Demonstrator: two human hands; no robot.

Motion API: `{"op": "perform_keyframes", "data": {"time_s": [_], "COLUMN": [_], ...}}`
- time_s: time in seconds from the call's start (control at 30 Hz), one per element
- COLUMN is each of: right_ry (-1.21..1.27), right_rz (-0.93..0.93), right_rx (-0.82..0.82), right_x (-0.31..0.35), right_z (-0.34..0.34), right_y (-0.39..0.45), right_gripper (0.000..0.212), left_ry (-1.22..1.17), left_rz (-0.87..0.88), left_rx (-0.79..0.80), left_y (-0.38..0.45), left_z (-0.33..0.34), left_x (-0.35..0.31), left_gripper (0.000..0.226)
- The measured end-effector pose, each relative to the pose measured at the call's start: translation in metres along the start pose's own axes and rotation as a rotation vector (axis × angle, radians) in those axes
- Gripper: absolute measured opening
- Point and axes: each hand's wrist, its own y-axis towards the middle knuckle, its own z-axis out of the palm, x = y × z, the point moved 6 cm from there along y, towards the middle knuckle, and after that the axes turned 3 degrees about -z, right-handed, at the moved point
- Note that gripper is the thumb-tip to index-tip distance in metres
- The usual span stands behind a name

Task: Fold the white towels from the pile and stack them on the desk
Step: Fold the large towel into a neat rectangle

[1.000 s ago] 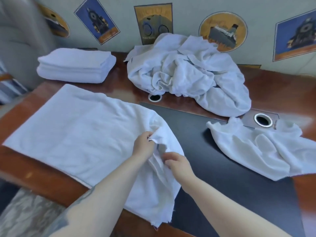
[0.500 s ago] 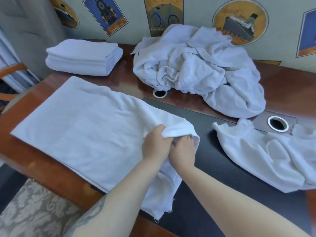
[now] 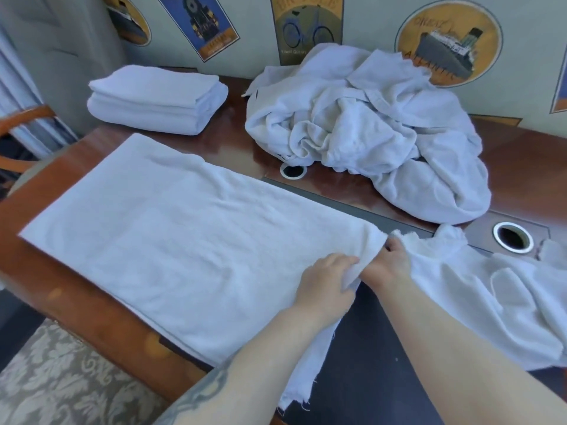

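A white towel [image 3: 184,240] lies spread flat across the left half of the wooden desk [image 3: 101,305], one corner hanging over the front edge. My left hand [image 3: 325,280] and my right hand [image 3: 388,263] sit side by side at its right end, both gripping that edge of the cloth. A crumpled pile of white towels [image 3: 362,130] is heaped at the back of the desk. A stack of folded towels [image 3: 156,98] stands at the back left.
Another loose white towel [image 3: 491,296] lies rumpled on the dark desk pad [image 3: 362,378] at the right. Two round cable holes [image 3: 513,237] [image 3: 293,170] open in the desk. A patterned chair seat [image 3: 61,378] is below the front edge.
Both hands have carried the towel's right end further to the right and down onto the desk, which pulled the cloth flatter. The view has moved closer.
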Motion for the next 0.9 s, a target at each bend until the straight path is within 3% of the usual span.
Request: {"op": "perform_keyframes", "data": {"time_s": [0.1,0.17,0.27,0.37,0.47,0.57,0.63,0.73,0.9], "right_ry": [-0.045,-0.283,-0.831,-1.020,-0.984,-0.566,-0.336,-0.481,-0.775], "right_rz": [0.016,0.001,-0.187,-0.156,-0.138,-0.027,0.091,0.190,0.112], "right_rx": [0.017,-0.050,-0.094,-0.152,-0.175,-0.201,-0.093,0.081,0.075], "right_x": [0.000,0.002,0.007,-0.001,0.000,-0.004,-0.018,-0.037,-0.042], "right_z": [-0.004,-0.010,-0.014,-0.020,-0.021,-0.024,-0.025,-0.031,-0.035], "right_y": [-0.006,0.001,0.011,0.008,0.009,0.007,0.000,-0.015,-0.032], "right_gripper": [0.041,0.018,0.029,0.062,0.053,0.041,0.041,0.045,0.034], "left_ry": [0.239,0.353,0.399,0.381,0.343,0.358,0.360,0.318,0.258], "left_rz": [-0.043,-0.119,-0.163,-0.163,-0.176,-0.274,-0.353,-0.306,-0.226], "left_rx": [0.018,-0.043,-0.081,-0.096,-0.089,-0.146,-0.203,-0.274,-0.246], "left_y": [-0.013,-0.029,-0.060,-0.076,-0.080,-0.102,-0.123,-0.137,-0.123], "left_z": [0.015,0.018,0.028,0.030,0.023,0.020,0.020,0.020,0.007], "left_x": [0.012,0.020,0.029,0.029,0.029,0.040,0.050,0.059,0.068], "left_gripper": [0.072,0.066,0.045,0.034,0.029,0.033,0.037,0.033,0.026]}}
